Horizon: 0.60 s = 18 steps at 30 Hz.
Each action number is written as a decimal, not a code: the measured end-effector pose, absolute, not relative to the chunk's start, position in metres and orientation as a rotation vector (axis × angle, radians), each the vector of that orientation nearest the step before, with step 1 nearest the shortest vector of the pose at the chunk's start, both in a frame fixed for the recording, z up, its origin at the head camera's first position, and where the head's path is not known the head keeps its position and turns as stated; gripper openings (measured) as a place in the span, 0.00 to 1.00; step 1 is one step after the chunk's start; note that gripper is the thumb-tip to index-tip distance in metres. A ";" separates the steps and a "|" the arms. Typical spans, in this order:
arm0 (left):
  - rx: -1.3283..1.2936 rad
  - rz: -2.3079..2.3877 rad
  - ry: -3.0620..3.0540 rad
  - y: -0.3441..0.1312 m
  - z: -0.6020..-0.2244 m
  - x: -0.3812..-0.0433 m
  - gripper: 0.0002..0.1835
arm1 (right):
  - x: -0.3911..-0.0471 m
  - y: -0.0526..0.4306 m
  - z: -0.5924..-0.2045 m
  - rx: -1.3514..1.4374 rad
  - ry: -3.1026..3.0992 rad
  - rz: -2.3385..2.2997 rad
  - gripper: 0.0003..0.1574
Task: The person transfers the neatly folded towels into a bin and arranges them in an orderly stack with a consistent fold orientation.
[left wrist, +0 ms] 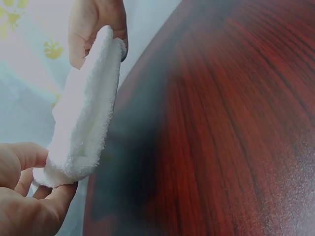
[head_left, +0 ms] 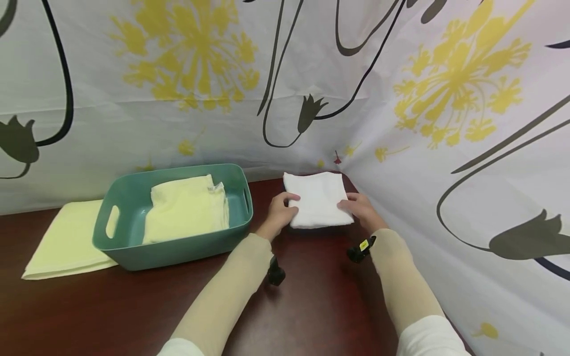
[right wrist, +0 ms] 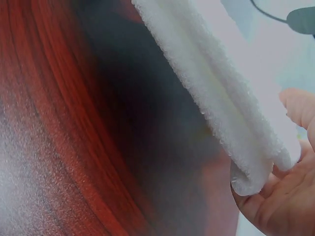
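A folded white terry towel [head_left: 317, 200] is held up by its two sides at the far right corner of the table. My left hand [head_left: 281, 212] pinches its left edge, thumb above and fingers below, as the left wrist view shows. On the opposite edge my right hand [head_left: 361, 210] grips the towel the same way. The folded layers [right wrist: 216, 88] show from the side in the right wrist view. Below the towel is a dark blurred patch [left wrist: 130, 147]; I cannot tell whether it is an object or a shadow.
A green plastic basket [head_left: 178, 253] with handle holes stands left of my left hand. Inside lies a folded pale yellow towel [head_left: 187, 207]. Another pale yellow towel [head_left: 67, 242] lies partly under the basket. A flower-patterned cloth [head_left: 445, 163] hangs behind and along the right side.
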<state>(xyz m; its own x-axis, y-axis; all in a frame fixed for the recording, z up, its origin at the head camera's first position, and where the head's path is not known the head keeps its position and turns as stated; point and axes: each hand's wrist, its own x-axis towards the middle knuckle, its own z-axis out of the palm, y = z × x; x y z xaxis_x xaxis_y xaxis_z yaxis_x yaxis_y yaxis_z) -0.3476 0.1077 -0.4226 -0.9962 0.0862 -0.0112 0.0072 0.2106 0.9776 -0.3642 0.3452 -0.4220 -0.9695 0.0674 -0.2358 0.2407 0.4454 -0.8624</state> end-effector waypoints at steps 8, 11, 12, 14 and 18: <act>0.109 1.937 2.388 0.107 -0.411 -0.338 0.16 | -0.351 0.342 -0.405 0.296 2.545 -1.572 0.34; 0.116 1.947 2.374 0.107 -0.409 -0.335 0.16 | -0.347 0.342 -0.399 0.285 2.557 -1.572 0.33; 0.119 1.954 2.370 0.107 -0.407 -0.334 0.16 | -0.346 0.342 -0.397 0.282 2.557 -1.574 0.33; 0.128 1.964 2.372 0.107 -0.404 -0.331 0.16 | -0.343 0.343 -0.394 0.282 2.560 -1.575 0.32; 0.157 1.988 2.370 0.106 -0.398 -0.325 0.16 | -0.337 0.342 -0.387 0.284 2.582 -1.568 0.33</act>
